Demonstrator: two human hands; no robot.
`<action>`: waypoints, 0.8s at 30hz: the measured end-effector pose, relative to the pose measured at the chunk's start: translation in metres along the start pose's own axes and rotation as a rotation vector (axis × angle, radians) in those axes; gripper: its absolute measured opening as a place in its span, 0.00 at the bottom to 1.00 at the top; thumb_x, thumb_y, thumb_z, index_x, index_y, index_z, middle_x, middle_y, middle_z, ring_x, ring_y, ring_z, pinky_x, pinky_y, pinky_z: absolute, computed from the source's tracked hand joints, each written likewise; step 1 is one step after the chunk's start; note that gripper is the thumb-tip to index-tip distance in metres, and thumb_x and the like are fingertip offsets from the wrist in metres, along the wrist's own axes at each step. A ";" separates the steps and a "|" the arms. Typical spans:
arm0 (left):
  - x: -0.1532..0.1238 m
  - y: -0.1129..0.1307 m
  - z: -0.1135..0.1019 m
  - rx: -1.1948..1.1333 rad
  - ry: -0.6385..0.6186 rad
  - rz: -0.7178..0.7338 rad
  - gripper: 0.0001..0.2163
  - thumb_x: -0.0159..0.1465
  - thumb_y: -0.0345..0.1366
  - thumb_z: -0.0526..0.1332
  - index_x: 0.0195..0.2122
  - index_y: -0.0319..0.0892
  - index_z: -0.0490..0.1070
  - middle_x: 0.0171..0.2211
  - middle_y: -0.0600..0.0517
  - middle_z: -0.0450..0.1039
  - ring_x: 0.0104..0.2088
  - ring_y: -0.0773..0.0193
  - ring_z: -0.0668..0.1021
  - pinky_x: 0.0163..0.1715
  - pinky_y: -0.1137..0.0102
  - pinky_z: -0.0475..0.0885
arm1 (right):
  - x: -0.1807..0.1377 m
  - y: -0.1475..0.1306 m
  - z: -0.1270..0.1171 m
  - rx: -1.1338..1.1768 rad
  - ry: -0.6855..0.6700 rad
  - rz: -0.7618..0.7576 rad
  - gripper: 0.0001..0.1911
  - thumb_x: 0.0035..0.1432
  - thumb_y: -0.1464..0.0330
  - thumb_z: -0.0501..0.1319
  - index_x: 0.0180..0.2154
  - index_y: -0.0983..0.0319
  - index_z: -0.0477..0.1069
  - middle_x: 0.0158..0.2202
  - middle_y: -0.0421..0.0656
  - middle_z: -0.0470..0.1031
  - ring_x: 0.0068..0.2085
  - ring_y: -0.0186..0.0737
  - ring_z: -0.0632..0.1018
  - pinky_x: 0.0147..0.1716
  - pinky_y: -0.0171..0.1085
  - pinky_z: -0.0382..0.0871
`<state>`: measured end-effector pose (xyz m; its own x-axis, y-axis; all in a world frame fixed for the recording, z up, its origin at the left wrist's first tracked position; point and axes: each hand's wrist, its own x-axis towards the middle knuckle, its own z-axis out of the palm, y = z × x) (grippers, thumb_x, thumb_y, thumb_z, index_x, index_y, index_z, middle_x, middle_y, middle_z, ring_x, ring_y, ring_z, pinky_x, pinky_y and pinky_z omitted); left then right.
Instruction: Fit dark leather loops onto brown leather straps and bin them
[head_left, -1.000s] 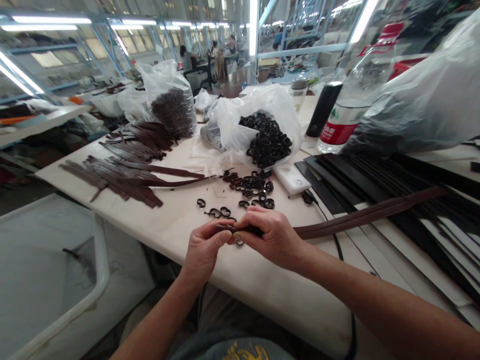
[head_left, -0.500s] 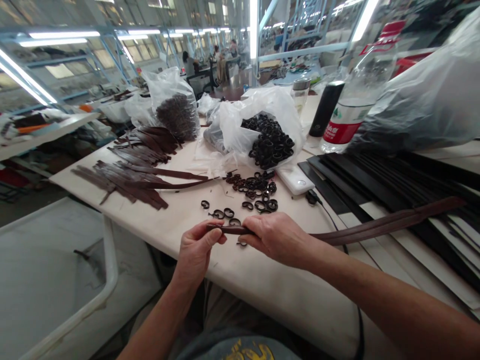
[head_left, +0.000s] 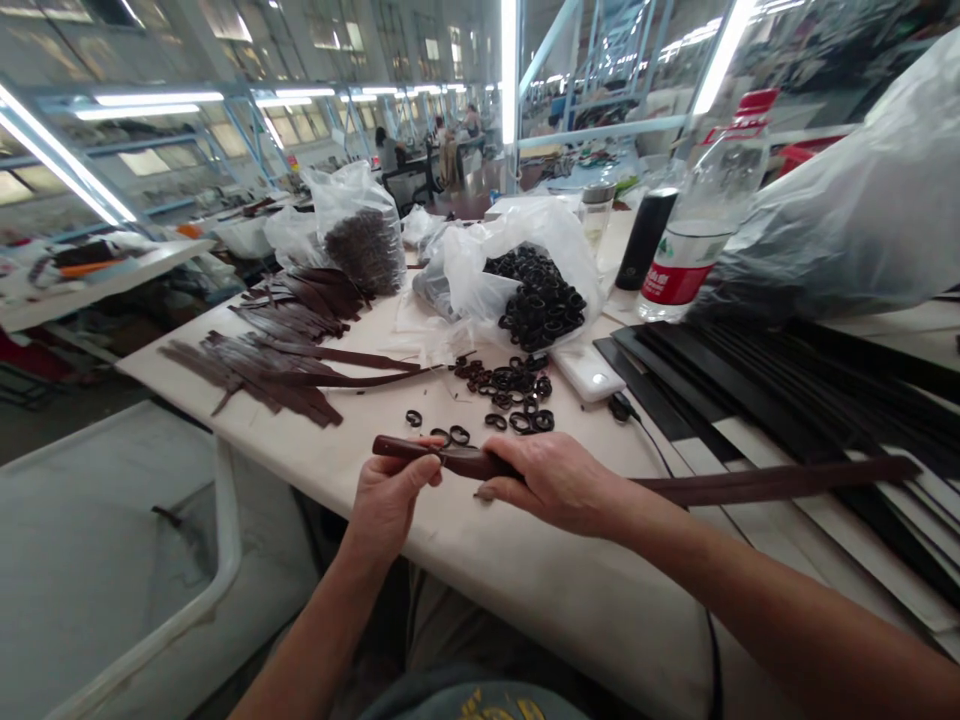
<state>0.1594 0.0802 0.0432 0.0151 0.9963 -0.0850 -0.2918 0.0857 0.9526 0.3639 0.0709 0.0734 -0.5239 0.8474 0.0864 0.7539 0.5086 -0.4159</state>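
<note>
A long dark brown leather strap [head_left: 757,484] runs across the table from the right to my hands. My left hand [head_left: 388,497] pinches the strap near its free left end [head_left: 390,447]. My right hand [head_left: 555,482] is closed over the strap a little further right. Just beyond my hands lie several small dark loops [head_left: 510,385] loose on the white table [head_left: 352,440]. I cannot see whether a loop sits on the strap under my fingers.
An open white bag of black loops [head_left: 536,295] stands behind the loose ones, a bag of brown pieces [head_left: 364,245] to its left. Brown straps [head_left: 262,365] are piled at left, black straps [head_left: 787,370] at right. A water bottle [head_left: 701,240], dark flask [head_left: 645,238] and phone [head_left: 585,372] stand nearby.
The strap has slid leftward through my hands, so its end now sticks out past my left thumb. My hands have drawn apart a little.
</note>
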 end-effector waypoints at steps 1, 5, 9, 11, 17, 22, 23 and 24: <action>0.001 0.005 -0.001 -0.018 0.020 0.014 0.11 0.43 0.35 0.76 0.28 0.40 0.82 0.19 0.53 0.75 0.20 0.70 0.71 0.27 0.73 0.69 | 0.000 0.000 0.000 -0.026 0.007 0.011 0.16 0.63 0.55 0.61 0.40 0.62 0.70 0.33 0.43 0.79 0.34 0.42 0.78 0.28 0.35 0.54; 0.000 0.014 -0.004 -0.066 0.022 0.008 0.12 0.41 0.35 0.77 0.27 0.41 0.82 0.21 0.52 0.76 0.20 0.72 0.71 0.24 0.75 0.68 | -0.001 -0.003 0.003 -0.117 0.007 0.029 0.16 0.65 0.55 0.59 0.39 0.62 0.70 0.31 0.44 0.79 0.29 0.41 0.77 0.26 0.36 0.50; -0.003 0.008 -0.007 -0.074 -0.012 -0.032 0.12 0.42 0.35 0.76 0.28 0.41 0.82 0.20 0.53 0.75 0.20 0.72 0.71 0.24 0.76 0.68 | -0.004 -0.005 0.007 -0.136 -0.019 -0.028 0.15 0.67 0.57 0.56 0.37 0.62 0.71 0.26 0.44 0.78 0.25 0.38 0.75 0.24 0.37 0.45; -0.004 0.003 -0.008 -0.036 -0.043 -0.056 0.12 0.42 0.33 0.76 0.30 0.41 0.82 0.20 0.53 0.75 0.22 0.71 0.72 0.26 0.75 0.68 | -0.006 -0.005 0.006 -0.101 -0.030 -0.055 0.14 0.67 0.59 0.56 0.36 0.62 0.72 0.26 0.43 0.78 0.25 0.37 0.74 0.24 0.36 0.45; -0.010 -0.016 -0.008 0.079 -0.172 -0.116 0.13 0.46 0.31 0.74 0.34 0.41 0.82 0.26 0.52 0.78 0.26 0.67 0.75 0.30 0.72 0.70 | -0.006 -0.007 0.006 0.014 -0.062 -0.088 0.13 0.68 0.61 0.55 0.38 0.61 0.74 0.26 0.42 0.78 0.25 0.36 0.74 0.24 0.35 0.48; -0.014 -0.026 -0.003 0.052 -0.240 -0.122 0.12 0.48 0.30 0.73 0.35 0.43 0.82 0.33 0.51 0.80 0.35 0.62 0.78 0.38 0.70 0.72 | -0.001 -0.009 0.008 0.003 -0.105 -0.057 0.15 0.69 0.60 0.53 0.47 0.60 0.73 0.32 0.45 0.81 0.29 0.39 0.78 0.25 0.35 0.50; -0.012 -0.025 -0.002 0.041 -0.232 -0.111 0.11 0.48 0.31 0.73 0.34 0.43 0.82 0.33 0.51 0.81 0.36 0.61 0.78 0.39 0.70 0.72 | 0.000 -0.008 0.008 -0.005 -0.098 -0.037 0.15 0.69 0.59 0.53 0.45 0.61 0.73 0.33 0.45 0.81 0.29 0.40 0.78 0.25 0.35 0.50; -0.010 -0.023 -0.002 0.034 -0.216 -0.098 0.11 0.48 0.31 0.74 0.34 0.43 0.82 0.34 0.51 0.81 0.37 0.61 0.78 0.40 0.69 0.72 | 0.001 -0.007 0.008 -0.017 -0.087 -0.025 0.16 0.68 0.57 0.54 0.43 0.61 0.73 0.33 0.45 0.81 0.29 0.40 0.78 0.25 0.35 0.49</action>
<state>0.1638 0.0679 0.0213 0.2473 0.9619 -0.1164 -0.2469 0.1788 0.9524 0.3549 0.0673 0.0688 -0.5749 0.8181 0.0172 0.7461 0.5327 -0.3994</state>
